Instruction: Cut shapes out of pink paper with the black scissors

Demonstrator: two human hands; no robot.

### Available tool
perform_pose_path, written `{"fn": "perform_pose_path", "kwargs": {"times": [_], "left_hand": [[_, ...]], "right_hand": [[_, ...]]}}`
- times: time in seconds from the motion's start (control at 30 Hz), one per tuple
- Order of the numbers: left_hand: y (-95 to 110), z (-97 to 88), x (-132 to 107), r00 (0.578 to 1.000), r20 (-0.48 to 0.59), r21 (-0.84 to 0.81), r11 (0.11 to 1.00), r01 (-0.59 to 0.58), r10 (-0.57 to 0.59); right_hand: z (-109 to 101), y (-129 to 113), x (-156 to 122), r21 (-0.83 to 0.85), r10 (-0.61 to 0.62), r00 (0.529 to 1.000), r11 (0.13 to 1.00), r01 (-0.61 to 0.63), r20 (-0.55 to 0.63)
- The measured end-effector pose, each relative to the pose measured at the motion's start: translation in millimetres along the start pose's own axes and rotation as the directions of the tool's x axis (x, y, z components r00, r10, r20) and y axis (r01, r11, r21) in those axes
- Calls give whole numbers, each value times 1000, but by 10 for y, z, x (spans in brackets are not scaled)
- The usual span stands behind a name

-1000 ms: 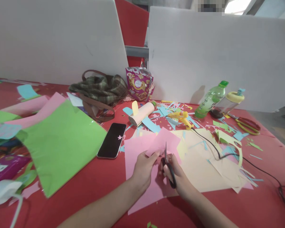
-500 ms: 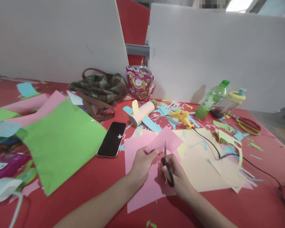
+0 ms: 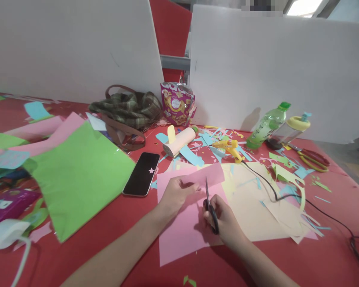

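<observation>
My left hand [image 3: 178, 194] pinches a small pink paper piece [image 3: 211, 174] between thumb and fingers, holding it above the pink sheet on the table. In my right hand [image 3: 221, 215] is a pair of black-handled scissors [image 3: 210, 207], blades pointing up and away from me. The blade tips lie at the lower edge of the paper piece; I cannot tell whether they are cutting into it. Beneath both hands lies the larger pink sheet [image 3: 179, 239], overlapping a cream sheet [image 3: 248, 215] on its right.
A phone [image 3: 142, 174] and green sheets [image 3: 83, 179] lie left. Behind stand a paper roll [image 3: 181, 141], a yellow glue gun [image 3: 229, 147] with its black cord, a snack bag [image 3: 178, 104] and a green bottle [image 3: 267, 125]. Red-handled pliers [image 3: 314, 157] rest right among paper scraps.
The small pink piece has turned and tilted in my left hand, its pointed corner no longer facing up. My left hand has shifted slightly left. The scissors have barely moved.
</observation>
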State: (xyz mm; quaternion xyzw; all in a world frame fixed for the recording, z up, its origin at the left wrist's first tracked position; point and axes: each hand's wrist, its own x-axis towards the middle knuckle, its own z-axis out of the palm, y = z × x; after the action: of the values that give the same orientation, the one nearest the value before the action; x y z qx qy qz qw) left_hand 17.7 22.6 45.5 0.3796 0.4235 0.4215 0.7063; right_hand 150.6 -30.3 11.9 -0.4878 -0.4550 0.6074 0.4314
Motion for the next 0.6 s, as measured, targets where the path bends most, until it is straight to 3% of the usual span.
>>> {"fn": "perform_pose_path", "kwargs": {"times": [0.13, 0.3, 0.6], "left_hand": [[67, -40, 24, 1000, 2, 110, 993, -30, 30], [108, -155, 76, 994, 77, 231, 968, -95, 79], [254, -323, 121, 985, 166, 370, 929, -18, -47]], "right_hand": [[-4, -19, -1, -44, 12, 1000, 999, -12, 13], [-23, 20, -1, -43, 33, 999, 999, -33, 15], [6, 29, -11, 83, 60, 991, 994, -71, 120]]}}
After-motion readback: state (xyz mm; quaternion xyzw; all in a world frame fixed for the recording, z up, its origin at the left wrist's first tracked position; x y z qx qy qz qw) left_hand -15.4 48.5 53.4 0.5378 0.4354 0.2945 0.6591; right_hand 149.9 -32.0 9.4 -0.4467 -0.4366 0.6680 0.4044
